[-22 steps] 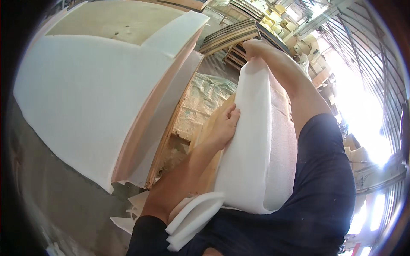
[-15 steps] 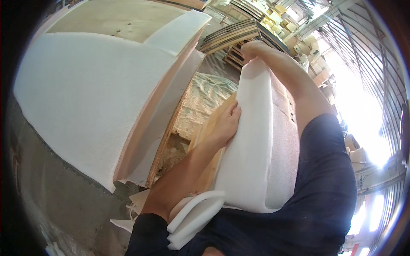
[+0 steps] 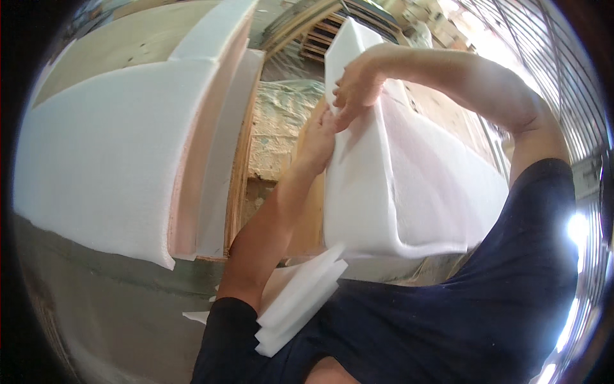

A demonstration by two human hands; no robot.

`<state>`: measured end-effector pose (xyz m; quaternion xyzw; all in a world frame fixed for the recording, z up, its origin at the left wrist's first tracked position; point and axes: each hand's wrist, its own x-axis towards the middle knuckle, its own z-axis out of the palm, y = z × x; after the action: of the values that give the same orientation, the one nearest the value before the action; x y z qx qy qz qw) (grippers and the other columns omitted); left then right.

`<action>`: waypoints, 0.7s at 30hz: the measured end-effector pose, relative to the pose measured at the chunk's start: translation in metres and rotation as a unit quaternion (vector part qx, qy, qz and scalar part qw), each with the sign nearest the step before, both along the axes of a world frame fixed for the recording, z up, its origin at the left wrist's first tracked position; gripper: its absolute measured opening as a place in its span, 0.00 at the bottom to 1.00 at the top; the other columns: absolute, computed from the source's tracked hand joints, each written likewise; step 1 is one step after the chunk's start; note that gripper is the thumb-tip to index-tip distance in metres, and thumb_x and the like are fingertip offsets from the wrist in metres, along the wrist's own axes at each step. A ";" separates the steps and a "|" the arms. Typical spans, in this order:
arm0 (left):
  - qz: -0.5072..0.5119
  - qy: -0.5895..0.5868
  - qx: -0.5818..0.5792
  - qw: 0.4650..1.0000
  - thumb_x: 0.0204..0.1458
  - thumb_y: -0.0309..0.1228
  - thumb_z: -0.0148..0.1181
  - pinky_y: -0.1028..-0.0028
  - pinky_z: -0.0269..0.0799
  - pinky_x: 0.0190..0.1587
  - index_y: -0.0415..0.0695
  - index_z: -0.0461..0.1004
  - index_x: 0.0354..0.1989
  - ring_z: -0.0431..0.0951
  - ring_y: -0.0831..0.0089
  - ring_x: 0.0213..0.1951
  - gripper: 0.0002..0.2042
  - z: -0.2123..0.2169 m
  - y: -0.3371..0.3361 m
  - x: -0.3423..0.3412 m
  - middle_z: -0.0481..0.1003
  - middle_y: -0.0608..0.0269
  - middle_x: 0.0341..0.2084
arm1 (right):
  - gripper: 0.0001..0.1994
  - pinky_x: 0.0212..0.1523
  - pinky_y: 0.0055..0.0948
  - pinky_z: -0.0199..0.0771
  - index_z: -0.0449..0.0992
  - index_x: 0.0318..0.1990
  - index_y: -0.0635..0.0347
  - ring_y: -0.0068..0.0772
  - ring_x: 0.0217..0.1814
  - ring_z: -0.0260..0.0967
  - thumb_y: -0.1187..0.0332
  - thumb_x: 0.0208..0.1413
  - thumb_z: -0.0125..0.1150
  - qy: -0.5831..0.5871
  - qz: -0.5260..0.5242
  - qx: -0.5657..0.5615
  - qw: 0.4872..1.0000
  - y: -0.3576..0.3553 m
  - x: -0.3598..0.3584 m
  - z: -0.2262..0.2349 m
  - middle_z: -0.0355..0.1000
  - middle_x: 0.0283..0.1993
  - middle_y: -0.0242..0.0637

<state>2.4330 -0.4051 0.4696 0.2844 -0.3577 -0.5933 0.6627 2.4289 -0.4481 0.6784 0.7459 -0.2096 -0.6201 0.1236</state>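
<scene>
A white foam sheet covers the top and right side of a padded wooden furniture frame in front of me. My left hand is closed at the foam's left edge, with its fingertips at the border between foam and bare wood. From over the frame my right hand reaches across, its fingers bent and pressed into the foam along the same edge. Both hands almost touch; their fingertips are partly hidden. Folded white foam pieces rest between my left upper arm and my body.
On the left stands a larger frame covered in white foam, with a wooden edge facing me. Plastic-wrapped material lies between the two pieces. Dark wooden frames are stacked farther back. Grey floor shows at lower left.
My right hand has come from the far end of the frame to the foam's left edge, beside my left hand. More of the foam-covered right side shows now.
</scene>
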 end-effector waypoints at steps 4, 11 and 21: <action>-0.021 0.082 0.062 0.995 0.66 0.35 0.37 0.71 0.63 0.58 0.38 0.52 0.67 0.66 0.68 0.57 0.24 0.001 0.044 -0.006 0.62 0.51 0.60 | 0.49 0.70 0.44 0.47 0.69 0.54 0.75 0.49 0.67 0.57 0.28 0.54 0.32 -0.072 0.049 0.096 0.992 0.117 -0.015 0.026 0.66 0.60 0.55; -0.005 0.015 0.049 0.999 0.66 0.37 0.35 0.72 0.60 0.61 0.38 0.51 0.68 0.64 0.65 0.60 0.24 0.021 0.103 -0.009 0.60 0.49 0.62 | 0.27 0.68 0.41 0.53 0.74 0.45 0.76 0.38 0.57 0.68 0.53 0.54 0.55 -0.156 0.128 0.041 0.978 0.205 -0.054 0.029 0.74 0.47 0.51; 0.169 -0.335 -0.352 0.857 0.54 0.50 0.57 0.48 0.45 0.67 0.40 0.43 0.70 0.47 0.38 0.67 0.43 0.045 0.182 -0.011 0.46 0.32 0.66 | 0.18 0.42 0.37 0.74 0.76 0.47 0.64 0.35 0.34 0.76 0.63 0.51 0.67 -0.779 -0.019 0.188 0.598 0.287 -0.146 -0.003 0.77 0.36 0.41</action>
<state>2.4224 -0.2235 0.5149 0.2697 -0.6899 -0.1752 0.6486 2.2831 -0.1614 0.6750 0.9483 -0.1190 0.1678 -0.2416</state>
